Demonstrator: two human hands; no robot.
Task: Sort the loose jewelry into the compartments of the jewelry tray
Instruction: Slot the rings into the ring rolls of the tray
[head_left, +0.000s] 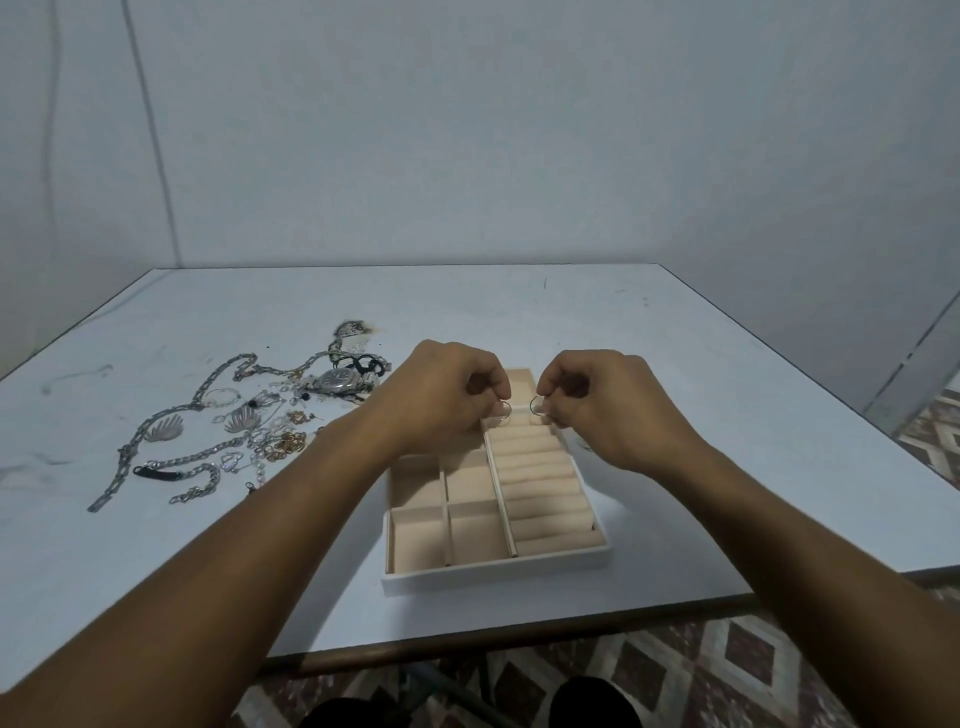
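Note:
A cream jewelry tray (493, 569) with beige lining lies on the white table in front of me. It has square compartments on its left and padded ring rolls on its right. My left hand (441, 395) pinches a thin ring (504, 409) above the far end of the ring rolls. My right hand (602, 402) pinches a second thin ring (535, 404) just beside it. A pile of loose jewelry (249, 426) lies left of the tray: silver chains, a watch (337, 383), shell-shaped earrings and gold links.
The table's front edge (519, 631) runs close below the tray, with patterned floor tiles beneath. A grey wall stands behind the table. A small item (586, 446) lies on the table just right of the tray, mostly hidden by my right hand.

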